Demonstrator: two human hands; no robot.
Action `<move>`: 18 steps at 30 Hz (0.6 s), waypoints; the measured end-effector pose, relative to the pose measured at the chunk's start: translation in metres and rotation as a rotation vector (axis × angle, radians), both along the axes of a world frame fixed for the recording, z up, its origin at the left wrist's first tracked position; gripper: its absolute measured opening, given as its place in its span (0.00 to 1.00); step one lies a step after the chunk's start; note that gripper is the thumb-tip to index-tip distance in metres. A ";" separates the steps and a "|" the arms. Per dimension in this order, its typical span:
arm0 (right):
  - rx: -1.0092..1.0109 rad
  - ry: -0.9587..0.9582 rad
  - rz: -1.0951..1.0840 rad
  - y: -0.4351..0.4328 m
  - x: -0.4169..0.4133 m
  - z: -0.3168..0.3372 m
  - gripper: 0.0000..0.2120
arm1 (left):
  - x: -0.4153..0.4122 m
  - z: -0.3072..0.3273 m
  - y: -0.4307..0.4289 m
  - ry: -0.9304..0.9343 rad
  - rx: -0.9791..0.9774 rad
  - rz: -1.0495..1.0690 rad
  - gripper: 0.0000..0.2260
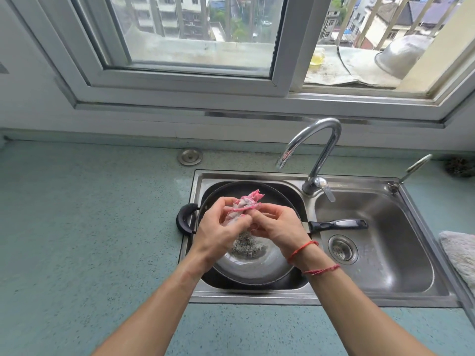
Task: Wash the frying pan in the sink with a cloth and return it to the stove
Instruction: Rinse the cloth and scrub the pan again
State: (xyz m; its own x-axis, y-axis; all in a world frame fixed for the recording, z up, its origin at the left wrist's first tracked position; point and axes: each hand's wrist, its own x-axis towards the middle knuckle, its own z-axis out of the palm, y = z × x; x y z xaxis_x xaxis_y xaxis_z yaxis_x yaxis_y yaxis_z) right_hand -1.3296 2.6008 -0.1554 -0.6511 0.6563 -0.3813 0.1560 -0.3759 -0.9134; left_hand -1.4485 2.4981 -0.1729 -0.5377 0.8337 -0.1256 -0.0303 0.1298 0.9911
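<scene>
A black frying pan (246, 265) lies in the left basin of the steel sink (385, 301), with its long handle (336, 224) reaching over the divider and a small loop handle (185, 217) over the left rim. Water and dark specks sit in the pan's bottom. Above the pan both hands hold a bunched pink and grey cloth (246, 202). My left hand (218, 227) grips its left side, my right hand (276, 224) pinches its right end.
A curved chrome faucet (316, 150) stands behind the divider, spout over the left basin. The right basin has a drain strainer (341, 249). A grey cloth (460, 255) lies on the right counter. The teal counter (90, 227) spreads left. The stove is out of view.
</scene>
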 end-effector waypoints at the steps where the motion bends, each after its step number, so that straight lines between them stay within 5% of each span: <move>1: 0.002 0.001 -0.004 0.000 0.000 0.000 0.06 | -0.001 0.002 0.000 -0.028 0.006 0.025 0.12; 6: -0.003 -0.010 -0.073 0.005 -0.004 -0.001 0.08 | -0.008 0.003 0.001 -0.025 0.023 0.111 0.07; 13: -0.322 0.149 -0.271 0.015 0.001 0.007 0.04 | -0.026 0.010 0.002 -0.280 0.110 0.282 0.04; 18: -0.381 0.215 -0.237 0.011 -0.001 0.019 0.07 | -0.030 0.013 -0.003 -0.280 0.056 0.128 0.19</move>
State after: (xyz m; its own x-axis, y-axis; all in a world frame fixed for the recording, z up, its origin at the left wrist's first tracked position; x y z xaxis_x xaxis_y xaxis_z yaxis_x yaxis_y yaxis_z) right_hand -1.3311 2.6121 -0.1364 -0.5912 0.6354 -0.4967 -0.1506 -0.6920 -0.7060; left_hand -1.4787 2.4953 -0.1599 -0.5900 0.7710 -0.2396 -0.3153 0.0532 0.9475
